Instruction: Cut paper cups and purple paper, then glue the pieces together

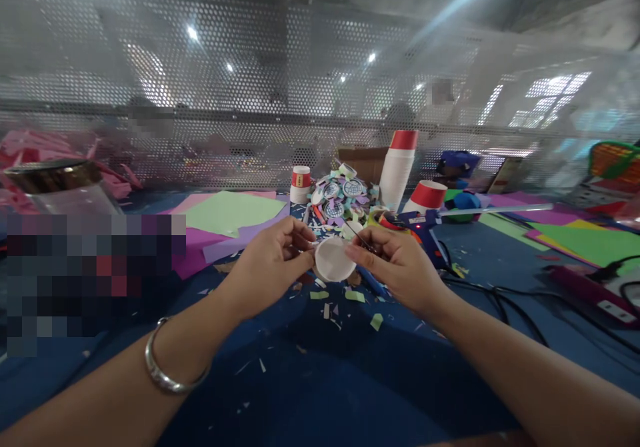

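Between my hands is a shallow round white paper piece (pixel 334 260) with a raised rim, looking like the cut-off bottom of a paper cup. My left hand (pixel 274 260) is closed, its thumb and fingertips at the piece's left edge. The closed right hand (pixel 403 260) pinches the piece's upper right edge between thumb and fingers. A thin dark pointed tool (pixel 363 239) sticks out from the right hand's fingers; its kind is unclear. Just beyond lies a heap of white discs (pixel 336 197) with printed patterns and pastel paper strips.
Stacked paper cups (pixel 397 174) stand behind, near a blue glue gun (pixel 425 230). Coloured paper sheets (pixel 230 212) lie left, with more green paper (pixel 590 240) right. Black cables (pixel 505 294) run to a power strip (pixel 595 294). Paper scraps (pixel 355 296) litter the blue table (pixel 310 380).
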Tool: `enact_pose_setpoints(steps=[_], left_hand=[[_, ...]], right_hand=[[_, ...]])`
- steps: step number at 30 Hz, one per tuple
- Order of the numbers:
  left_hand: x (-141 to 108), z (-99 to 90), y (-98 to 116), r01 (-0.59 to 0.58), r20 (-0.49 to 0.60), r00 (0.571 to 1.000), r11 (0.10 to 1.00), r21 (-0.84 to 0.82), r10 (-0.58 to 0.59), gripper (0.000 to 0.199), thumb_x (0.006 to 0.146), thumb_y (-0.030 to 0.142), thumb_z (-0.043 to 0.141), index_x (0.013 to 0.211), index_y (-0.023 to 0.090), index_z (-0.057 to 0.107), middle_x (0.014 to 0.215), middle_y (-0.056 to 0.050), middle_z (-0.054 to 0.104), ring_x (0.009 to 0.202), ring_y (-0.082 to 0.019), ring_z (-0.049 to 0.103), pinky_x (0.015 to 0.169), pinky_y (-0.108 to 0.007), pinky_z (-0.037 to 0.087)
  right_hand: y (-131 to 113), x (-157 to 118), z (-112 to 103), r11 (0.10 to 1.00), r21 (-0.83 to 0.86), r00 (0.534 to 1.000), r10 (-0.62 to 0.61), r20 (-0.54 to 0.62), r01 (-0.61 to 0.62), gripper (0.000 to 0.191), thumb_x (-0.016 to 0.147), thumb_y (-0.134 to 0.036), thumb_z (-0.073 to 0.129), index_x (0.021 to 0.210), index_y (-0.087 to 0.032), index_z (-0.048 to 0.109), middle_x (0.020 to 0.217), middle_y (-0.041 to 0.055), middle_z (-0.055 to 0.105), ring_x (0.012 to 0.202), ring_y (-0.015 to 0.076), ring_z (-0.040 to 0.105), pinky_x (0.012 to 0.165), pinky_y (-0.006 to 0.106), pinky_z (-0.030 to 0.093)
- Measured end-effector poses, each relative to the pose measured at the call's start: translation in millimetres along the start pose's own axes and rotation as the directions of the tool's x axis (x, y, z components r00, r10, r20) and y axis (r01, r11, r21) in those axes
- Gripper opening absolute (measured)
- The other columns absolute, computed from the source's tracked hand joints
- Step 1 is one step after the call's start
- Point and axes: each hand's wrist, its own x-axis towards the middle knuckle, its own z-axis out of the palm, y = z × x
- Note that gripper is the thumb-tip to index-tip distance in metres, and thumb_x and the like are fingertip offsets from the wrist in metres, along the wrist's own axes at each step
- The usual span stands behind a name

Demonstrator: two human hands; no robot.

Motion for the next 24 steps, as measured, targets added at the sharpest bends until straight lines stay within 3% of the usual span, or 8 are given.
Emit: enact_pose_setpoints(steps=[3,7,15,24], left_hand=[[-2,4.1,4,0.005,0.018,1.0,0.983,-0.182,-0.002,0.029,0.079,0.029,0.068,0.104,0.017,0.058,0.096,-0.005,0.067,0.082,-0.018,0.067,0.071,-0.031,0.056],[-4,6.2,9,0.02,0.026,1.0,0.964,-0.266,-0.014,0.029,0.077,0.024,0.067,0.105,0.015,0.064,0.095,-0.006,0.069,0.088,-0.019,0.066,0.081,-0.034,0.054],[-7,8.1,11,-0.02,-0.002,1.0,0.993,-0.114,0.02,0.033,0.074,0.016,0.062,0.107,0.019,0.069,0.093,-0.004,0.073,0.081,-0.018,0.065,0.072,-0.03,0.05],[-11,10.6,16,-0.074,0.039,0.996,0.991,-0.115,0.079,0.031,0.076,0.016,0.061,0.106,0.018,0.069,0.093,-0.005,0.073,0.079,-0.016,0.065,0.067,-0.028,0.049]], right_hand=[[-1,-1,-1,0.998,-0.05,0.999,-0.034,-0.013,0.034,0.026,0.085,-0.043,0.065,0.079,-0.019,0.058,0.063,-0.0024,0.054,0.054,0.0106,0.051,0.051,0.026,0.043],[-2,-2,-2,0.994,-0.091,0.997,-0.069,-0.015,0.067,0.024,0.085,-0.041,0.064,0.078,-0.019,0.057,0.065,-0.0022,0.054,0.056,0.0109,0.051,0.052,0.025,0.042],[0,-3,-2,0.973,-0.198,0.992,-0.125,-0.012,0.12,0.023,0.086,-0.039,0.063,0.077,-0.019,0.056,0.065,-0.0023,0.05,0.058,0.0116,0.047,0.054,0.025,0.039],[-1,-4,-2,0.946,-0.28,0.981,-0.188,-0.056,0.165,0.025,0.086,-0.037,0.063,0.071,-0.019,0.053,0.062,-0.0038,0.046,0.056,0.0103,0.043,0.051,0.024,0.036]])
